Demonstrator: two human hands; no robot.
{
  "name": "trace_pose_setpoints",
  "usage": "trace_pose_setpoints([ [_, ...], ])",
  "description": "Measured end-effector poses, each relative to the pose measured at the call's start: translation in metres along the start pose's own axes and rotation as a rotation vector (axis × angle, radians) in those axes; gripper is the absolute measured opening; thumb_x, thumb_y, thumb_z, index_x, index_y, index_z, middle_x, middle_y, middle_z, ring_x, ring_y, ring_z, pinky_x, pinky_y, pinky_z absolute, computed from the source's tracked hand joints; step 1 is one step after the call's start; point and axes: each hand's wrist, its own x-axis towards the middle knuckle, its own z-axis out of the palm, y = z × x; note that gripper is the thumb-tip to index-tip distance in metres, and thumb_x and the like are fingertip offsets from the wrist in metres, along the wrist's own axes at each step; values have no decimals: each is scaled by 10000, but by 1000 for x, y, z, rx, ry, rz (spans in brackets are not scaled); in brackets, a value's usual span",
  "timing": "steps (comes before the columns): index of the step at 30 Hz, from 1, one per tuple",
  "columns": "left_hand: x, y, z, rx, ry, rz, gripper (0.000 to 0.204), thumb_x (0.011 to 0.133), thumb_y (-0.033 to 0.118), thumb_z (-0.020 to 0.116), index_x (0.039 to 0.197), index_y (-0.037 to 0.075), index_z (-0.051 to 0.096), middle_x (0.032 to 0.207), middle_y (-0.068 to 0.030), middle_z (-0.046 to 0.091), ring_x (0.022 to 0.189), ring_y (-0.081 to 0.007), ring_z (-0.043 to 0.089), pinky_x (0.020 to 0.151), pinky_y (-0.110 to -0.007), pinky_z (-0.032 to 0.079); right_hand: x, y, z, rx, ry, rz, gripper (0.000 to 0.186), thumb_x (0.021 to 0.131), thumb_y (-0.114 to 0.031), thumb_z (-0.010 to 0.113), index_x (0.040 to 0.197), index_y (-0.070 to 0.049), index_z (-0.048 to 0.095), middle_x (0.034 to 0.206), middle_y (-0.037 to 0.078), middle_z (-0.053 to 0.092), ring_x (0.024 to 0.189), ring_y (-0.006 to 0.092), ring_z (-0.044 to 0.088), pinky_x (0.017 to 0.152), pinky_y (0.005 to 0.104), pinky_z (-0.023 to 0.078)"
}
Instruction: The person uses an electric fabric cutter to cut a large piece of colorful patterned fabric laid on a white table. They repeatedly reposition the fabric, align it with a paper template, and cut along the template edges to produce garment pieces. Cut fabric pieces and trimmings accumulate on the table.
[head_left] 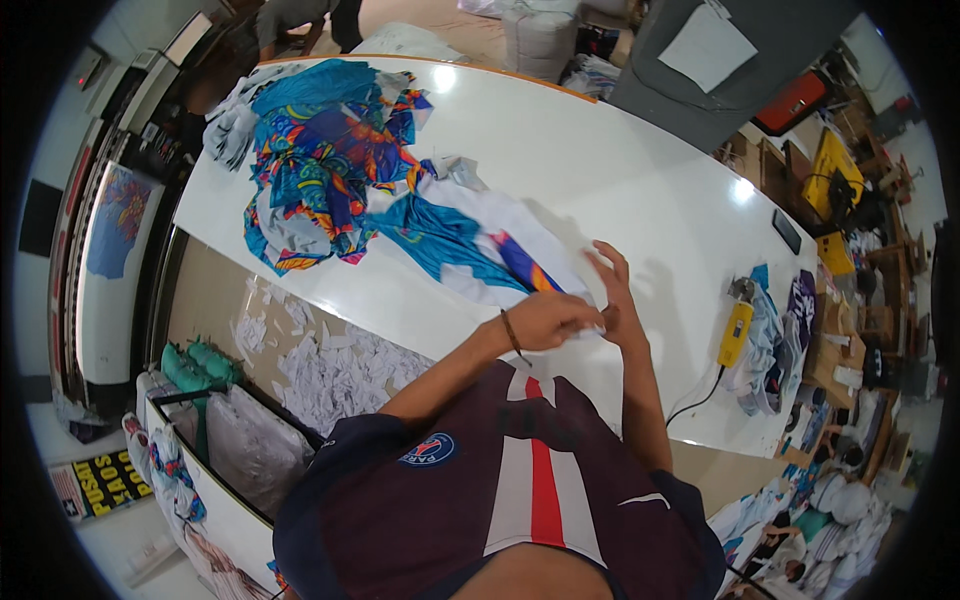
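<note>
Head view looks down on a long white cutting table [620, 170] that runs from 10 o'clock toward 4 o'clock. Both of the person's bare forearms rise from the lower edge and meet near the centre of the picture. The left hand [555, 320], with a thin band at its wrist, is closed, its fingers pinching the near edge of a white printed fabric piece [500, 245] that lies flat on the table. The right hand [612, 290] sits just beside it at 3 o'clock of the left hand, fingers spread and raised, the heel of the hand touching the same cloth edge; whether it grips anything cannot be told.

From the hands the fabric piece stretches toward 10 o'clock, white with turquoise and a streak of orange and blue, and runs into a heap of colourful printed fabric [320, 160] in blue, orange and purple.

At 3 o'clock of the hands a yellow handheld cutter [736, 330] lies on the table with its black cord trailing toward 7 o'clock, touching a small pile of cut cloth [775, 340]. Below the table's near edge, at 8 o'clock, white paper scraps [330, 370] cover the floor.
</note>
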Motion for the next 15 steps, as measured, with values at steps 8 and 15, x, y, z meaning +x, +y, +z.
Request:
trace_pose_setpoints([
  [8,14,53,-110,647,317,-18,587,664,-13,748,1207,166,615,1082,-68,666,838,-300,733,718,-426,587,16,-76,-109,-243,110,-28,457,681,125,626,1096,-35,731,989,142,732,905,354,724,799,384,575],
  [15,37,114,-258,1084,1024,338,347,644,1,691,960,139,730,927,-62,709,825,-320,712,745,-416,584,34,-156,-234,-220,382,-249,301,757,16,755,1053,-40,748,938,78,753,845,127,715,804,270,548],
])
